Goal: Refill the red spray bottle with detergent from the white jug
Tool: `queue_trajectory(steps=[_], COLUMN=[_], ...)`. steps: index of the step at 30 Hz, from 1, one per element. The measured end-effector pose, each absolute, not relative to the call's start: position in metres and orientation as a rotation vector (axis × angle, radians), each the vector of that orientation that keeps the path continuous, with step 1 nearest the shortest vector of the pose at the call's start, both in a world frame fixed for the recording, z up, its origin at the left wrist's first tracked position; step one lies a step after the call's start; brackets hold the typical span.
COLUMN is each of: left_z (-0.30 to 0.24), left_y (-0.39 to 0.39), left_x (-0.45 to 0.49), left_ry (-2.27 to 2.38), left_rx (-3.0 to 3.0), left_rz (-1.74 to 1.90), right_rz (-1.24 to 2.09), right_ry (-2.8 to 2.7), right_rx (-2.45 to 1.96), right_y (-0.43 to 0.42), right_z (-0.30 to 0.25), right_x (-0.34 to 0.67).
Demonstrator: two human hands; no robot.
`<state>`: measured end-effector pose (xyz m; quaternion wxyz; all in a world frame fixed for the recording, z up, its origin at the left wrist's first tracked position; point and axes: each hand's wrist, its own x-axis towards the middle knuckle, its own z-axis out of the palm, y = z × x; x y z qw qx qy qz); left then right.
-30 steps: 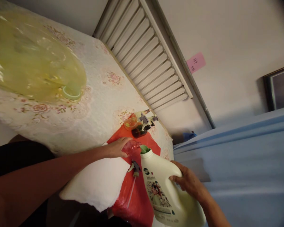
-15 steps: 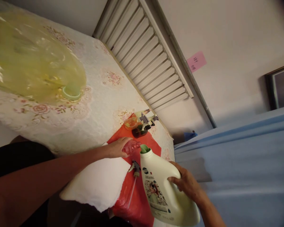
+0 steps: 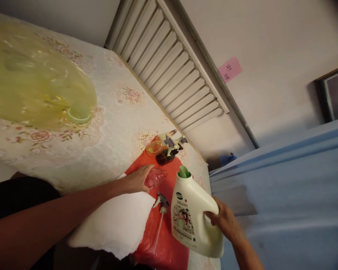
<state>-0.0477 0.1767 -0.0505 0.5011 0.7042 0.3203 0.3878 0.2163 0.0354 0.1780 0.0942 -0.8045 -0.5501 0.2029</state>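
My left hand (image 3: 139, 179) is closed around a small clear pinkish bottle (image 3: 156, 177), its uncapped neck pointing right. In my right hand (image 3: 224, 217) is the handle of a large cream detergent jug (image 3: 195, 221). The jug has a picture label and a green pouring spout (image 3: 184, 172), and its mouth stands apart from the bottle's neck. Between them, a spray trigger head (image 3: 162, 202) with a long dip tube lies on the red plastic sheet (image 3: 169, 243). A white cloth (image 3: 115, 221) lies beneath my left forearm.
Beyond my left hand stand a dark spray bottle (image 3: 165, 156) and a yellowish cup (image 3: 154, 148). A yellow plastic bag (image 3: 39, 78) covers the left of the floral tablecloth (image 3: 115, 123). A radiator (image 3: 169, 67) runs along the wall; a blue curtain (image 3: 293, 187) hangs at right.
The jug has moved right, away from the bottle's neck, and is now more upright. My left hand still holds the bottle in nearly the same place.
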Motion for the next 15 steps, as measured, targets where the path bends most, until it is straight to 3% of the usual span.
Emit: queue_trajectory(steps=[15], left_z=[-0.046], left_y=[0.178], left_x=[-0.046], left_ry=[0.873], left_rx=[1.776], left_rz=[0.986], right_rz=[0.345], right_ry=[-1.101], right_rx=[-1.917], right_y=[0.071], right_z=[0.15], right_x=[0.242])
